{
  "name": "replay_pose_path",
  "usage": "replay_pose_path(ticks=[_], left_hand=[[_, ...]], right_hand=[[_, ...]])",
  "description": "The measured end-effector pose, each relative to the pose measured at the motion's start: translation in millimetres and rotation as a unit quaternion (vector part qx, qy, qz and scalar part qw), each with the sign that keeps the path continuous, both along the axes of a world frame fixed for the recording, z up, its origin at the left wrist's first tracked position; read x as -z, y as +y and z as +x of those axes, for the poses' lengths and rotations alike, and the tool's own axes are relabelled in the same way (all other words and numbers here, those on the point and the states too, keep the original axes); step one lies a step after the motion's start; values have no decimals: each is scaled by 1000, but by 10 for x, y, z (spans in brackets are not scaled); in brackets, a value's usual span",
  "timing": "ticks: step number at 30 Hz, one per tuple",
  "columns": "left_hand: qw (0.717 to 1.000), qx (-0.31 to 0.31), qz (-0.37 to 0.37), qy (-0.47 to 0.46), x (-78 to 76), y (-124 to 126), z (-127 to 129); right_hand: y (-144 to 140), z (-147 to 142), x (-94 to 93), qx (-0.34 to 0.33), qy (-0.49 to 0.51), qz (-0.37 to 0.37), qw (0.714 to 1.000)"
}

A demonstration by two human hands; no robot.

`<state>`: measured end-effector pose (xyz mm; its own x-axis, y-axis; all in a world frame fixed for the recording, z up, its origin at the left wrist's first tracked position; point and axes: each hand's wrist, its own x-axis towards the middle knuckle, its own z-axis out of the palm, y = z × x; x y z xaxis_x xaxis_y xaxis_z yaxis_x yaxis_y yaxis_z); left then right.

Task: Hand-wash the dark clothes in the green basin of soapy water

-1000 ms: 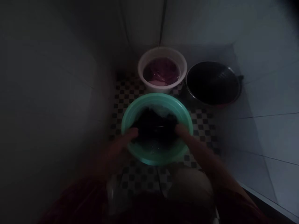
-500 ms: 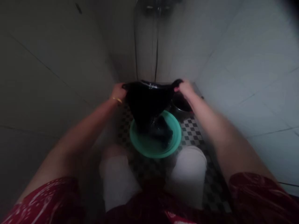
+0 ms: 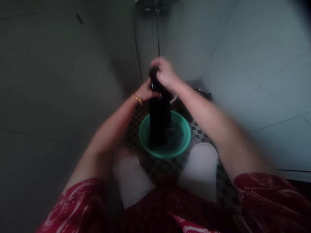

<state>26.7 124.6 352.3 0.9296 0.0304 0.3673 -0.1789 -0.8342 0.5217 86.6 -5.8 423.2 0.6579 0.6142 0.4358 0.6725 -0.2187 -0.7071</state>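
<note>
A wet-looking black garment (image 3: 159, 118) hangs bunched from both my hands, its lower end down in a green basin (image 3: 188, 137). My left hand (image 3: 147, 90) is closed around the gathered cloth, a gold bracelet at its wrist. Just above it, my right hand (image 3: 166, 74) grips the twisted top of the same garment. Murky water (image 3: 176, 137) shows in the basin beside the cloth. What kind of garment it is, I cannot make out.
The basin stands on a black-and-white checkered floor (image 3: 198, 127), between my knees. Pale tiled walls (image 3: 262, 81) close in on both sides. A dark fixture with a hanging hose (image 3: 137, 48) is on the far wall. A metal-rimmed pot (image 3: 202, 92) sits behind my right forearm.
My hands have come together from far apart and risen. The garment, stretched wide before, is now gathered into a narrow vertical bunch.
</note>
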Motion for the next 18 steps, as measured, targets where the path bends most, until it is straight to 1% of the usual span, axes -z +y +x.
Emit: replay_pose_path(ticks=[1, 2, 3, 4, 5, 6, 7, 8, 9, 10, 11, 13, 15, 16, 18], left_hand=[[997, -19, -16, 78, 435, -35, -4], [985, -44, -16, 165, 882, -91, -45], [963, -76, -7, 258, 1323, -171, -122], [934, -93, 1, 345, 1742, -275, -227], [918, -96, 8, 386, 2128, -398, -352], [906, -95, 16, 413, 2475, -534, -486], [894, -96, 26, 437, 2779, -675, -619], [882, -97, 35, 460, 3044, -810, -741], [869, -95, 43, 484, 3270, -932, -839], [860, -91, 50, 500, 3464, -1030, -906], [851, -85, 54, 515, 3629, -1100, -934], [839, -72, 52, 537, 3895, -1142, -862], [830, -69, 38, 553, 4098, -1073, -661], [827, -75, 28, 556, 4178, -1016, -545], [823, -107, 5, 557, 4278, -922, -367]], right_hand=[[-90, 48, 395, -23, 18, -66, 997], [-203, 90, 799, -25, 39, -158, 986], [-329, 123, 1196, -18, 68, -204, 976], [-460, 144, 1568, 2, 97, -241, 966], [-587, 155, 1903, 36, 136, -291, 946], [-702, 155, 2187, 45, 168, -311, 934], [-799, 148, 2414, 58, 196, -326, 923], [-878, 138, 2578, 69, 215, -338, 914], [-939, 129, 2678, 78, 222, -353, 906], [-985, 126, 2718, 87, 218, -365, 901], [-1021, 133, 2710, 94, 208, -370, 901], [-1083, 184, 2602, 110, 193, -354, 908], [-1151, 272, 2478, 144, 191, -322, 916], [-1187, 317, 2439, 167, 190, -316, 914], [-1243, 387, 2419, 200, 170, -328, 908]])
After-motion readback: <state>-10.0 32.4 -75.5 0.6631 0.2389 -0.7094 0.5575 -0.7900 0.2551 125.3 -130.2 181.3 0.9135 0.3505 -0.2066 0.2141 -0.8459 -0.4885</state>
